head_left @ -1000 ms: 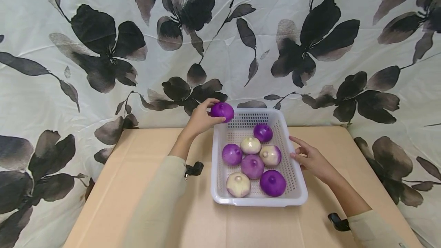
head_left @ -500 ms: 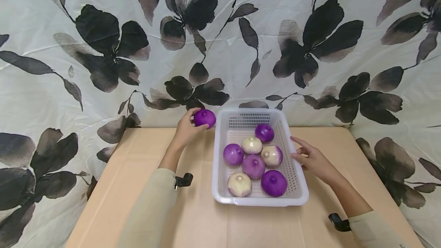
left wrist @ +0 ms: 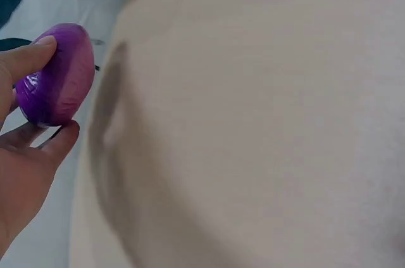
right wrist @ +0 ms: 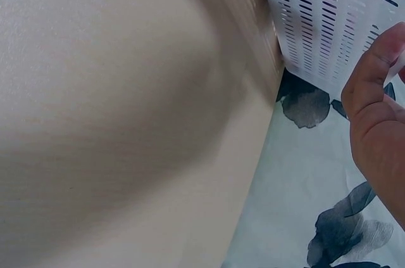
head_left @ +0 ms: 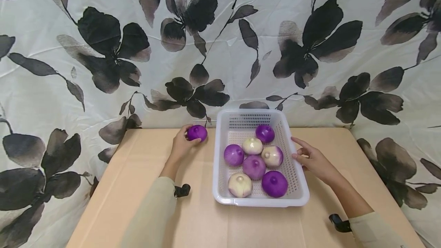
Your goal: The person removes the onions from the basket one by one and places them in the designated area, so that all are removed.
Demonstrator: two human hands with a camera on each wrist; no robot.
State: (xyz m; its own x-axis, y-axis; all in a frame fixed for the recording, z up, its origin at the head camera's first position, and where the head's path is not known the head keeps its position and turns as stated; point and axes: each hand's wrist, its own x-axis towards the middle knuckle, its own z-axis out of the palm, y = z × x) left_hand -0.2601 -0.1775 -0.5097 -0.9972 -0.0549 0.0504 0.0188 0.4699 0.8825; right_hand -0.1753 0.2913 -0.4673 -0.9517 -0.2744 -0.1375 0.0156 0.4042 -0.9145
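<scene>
A purple onion (head_left: 197, 133) is in my left hand (head_left: 180, 142), gripped between thumb and fingers near the back edge of the table, left of the basket. In the left wrist view the onion (left wrist: 60, 78) shows a smooth, shiny skin. My right hand (head_left: 315, 162) holds the right rim of a white perforated basket (head_left: 217, 163). Inside lie several onions: purple ones such as the onion (head_left: 274, 184) at the front, and pale ones such as the whitish onion (head_left: 240, 185). The right wrist view shows curled fingers (right wrist: 373, 78) at the basket's slotted side (right wrist: 310, 21).
The light wood-coloured table (head_left: 193, 217) extends around the basket. Behind it hangs a white cloth (head_left: 248, 68) with dark floral print. A black wrist camera (head_left: 182, 190) sits on the left wrist and another camera (head_left: 339, 223) on the right.
My left hand has carried the purple onion from over the basket's back left corner leftward and down toward the table. The right hand has stayed at the basket's rim.
</scene>
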